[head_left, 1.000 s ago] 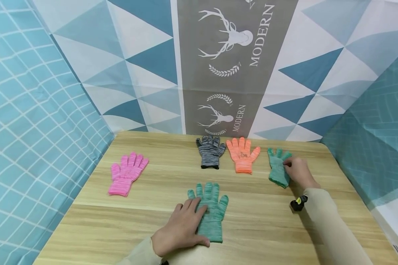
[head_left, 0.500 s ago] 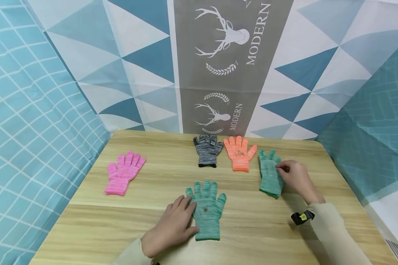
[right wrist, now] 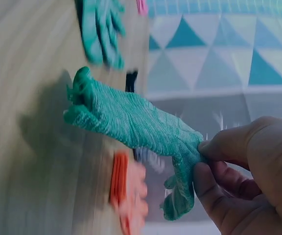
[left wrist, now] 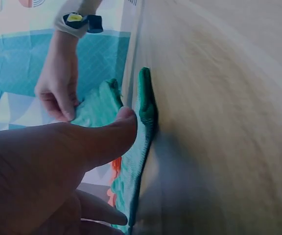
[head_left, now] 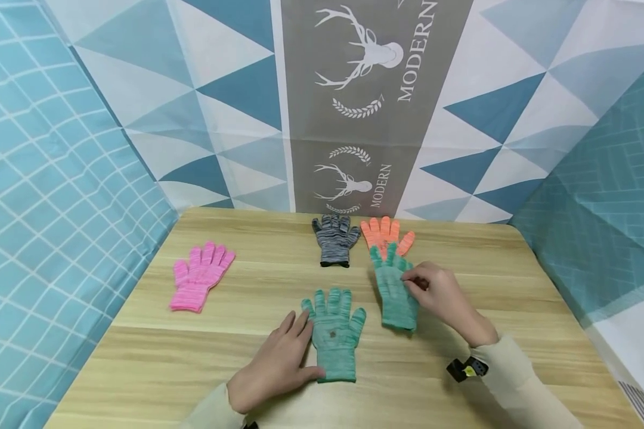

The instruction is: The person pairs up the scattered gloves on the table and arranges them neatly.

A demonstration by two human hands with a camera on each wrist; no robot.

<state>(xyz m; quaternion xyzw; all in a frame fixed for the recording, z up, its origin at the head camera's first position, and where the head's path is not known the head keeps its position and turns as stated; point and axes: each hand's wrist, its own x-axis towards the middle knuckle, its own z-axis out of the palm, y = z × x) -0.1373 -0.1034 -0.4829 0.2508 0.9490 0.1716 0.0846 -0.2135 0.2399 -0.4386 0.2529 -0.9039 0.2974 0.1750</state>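
My right hand (head_left: 434, 292) pinches a green knit glove (head_left: 396, 295) by its side between thumb and fingertips. In the right wrist view this glove (right wrist: 136, 120) hangs above the table with its cuff tilted toward the wood. A second green glove (head_left: 335, 345) with a small dark spot lies flat on the table in front of me, fingers pointing away. My left hand (head_left: 279, 360) rests along that glove's left edge, fingers relaxed, thumb by the cuff. The held glove partly covers an orange glove (head_left: 375, 229) in the head view.
A grey-black glove (head_left: 335, 241) lies at the table's back edge, left of the orange one. A pink glove (head_left: 201, 277) lies at the left on the wooden table (head_left: 155, 369). Patterned cloth (head_left: 236, 107) hangs behind the table and along both sides.
My right hand has carried the pinched green glove from the right side leftward, off the table, toward the flat green glove. My left hand has slid slightly left, uncovering the flat glove's dark spot.
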